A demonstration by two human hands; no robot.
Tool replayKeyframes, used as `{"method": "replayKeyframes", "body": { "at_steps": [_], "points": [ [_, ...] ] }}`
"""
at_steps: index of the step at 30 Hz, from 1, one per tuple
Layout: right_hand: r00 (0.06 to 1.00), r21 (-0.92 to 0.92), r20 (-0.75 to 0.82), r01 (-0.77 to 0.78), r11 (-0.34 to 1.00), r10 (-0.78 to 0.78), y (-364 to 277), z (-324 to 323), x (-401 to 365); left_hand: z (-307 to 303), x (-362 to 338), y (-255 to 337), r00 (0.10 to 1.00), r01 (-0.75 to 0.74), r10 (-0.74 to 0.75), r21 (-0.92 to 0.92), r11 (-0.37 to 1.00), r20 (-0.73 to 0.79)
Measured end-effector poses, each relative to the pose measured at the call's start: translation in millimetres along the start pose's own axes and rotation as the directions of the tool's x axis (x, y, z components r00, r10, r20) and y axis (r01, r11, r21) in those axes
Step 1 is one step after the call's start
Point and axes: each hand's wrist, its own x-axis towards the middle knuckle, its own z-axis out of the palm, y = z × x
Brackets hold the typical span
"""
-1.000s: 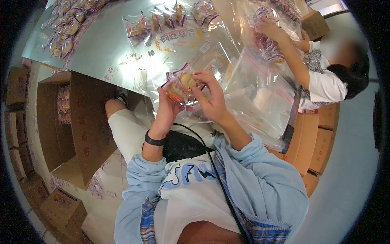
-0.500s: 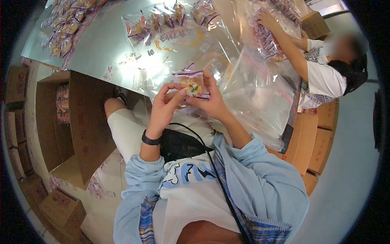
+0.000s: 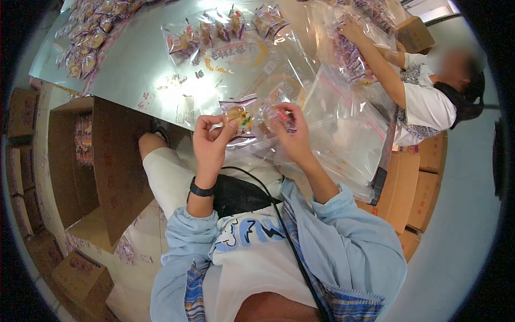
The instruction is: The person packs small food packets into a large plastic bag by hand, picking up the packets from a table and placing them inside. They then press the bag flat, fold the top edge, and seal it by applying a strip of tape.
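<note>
My left hand [image 3: 212, 138] pinches a small wrapped snack [image 3: 240, 119] with clear film, purple edges and a yellow and green print. To its right, my right hand [image 3: 291, 130] has its fingers closed on another small wrapped packet [image 3: 281, 117], blurred, with red and purple marks. Both hands are over the table's near edge. Beyond them lies a large clear printed bag [image 3: 236, 59] with several wrapped snacks [image 3: 222, 27] in a row at its far end. Flat clear bags [image 3: 346, 134] are stacked beside my right hand.
Many wrapped snacks [image 3: 88, 43] are heaped at the table's [image 3: 123, 64] far left. A co-worker [image 3: 424, 91] at the right reaches into a bag of packets [image 3: 351, 53]. An open cardboard box [image 3: 120, 166] stands at left, and more boxes [image 3: 424, 198] at right.
My hands have moved apart. The printed snack stays in my left hand, shifted slightly left, and a second packet now shows in my right hand.
</note>
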Motion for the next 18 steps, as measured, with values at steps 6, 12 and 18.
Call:
{"method": "replayKeyframes", "body": {
  "at_steps": [6,12,18],
  "points": [
    [0.924,-0.219,0.212,0.364,0.905,-0.320,-4,10,-8,24,-8,-12,0.998,-0.038,0.024,0.254,0.967,0.057],
    [0.943,-0.113,0.075,0.331,0.937,-0.324,-2,13,-17,15,-12,-1,0.935,0.203,-0.222,0.095,0.975,0.276],
    [0.966,0.022,-0.027,0.258,0.966,-0.257,13,-12,-21,25,-11,-16,0.872,0.378,-0.357,0.002,0.926,0.335]
  ]
}}
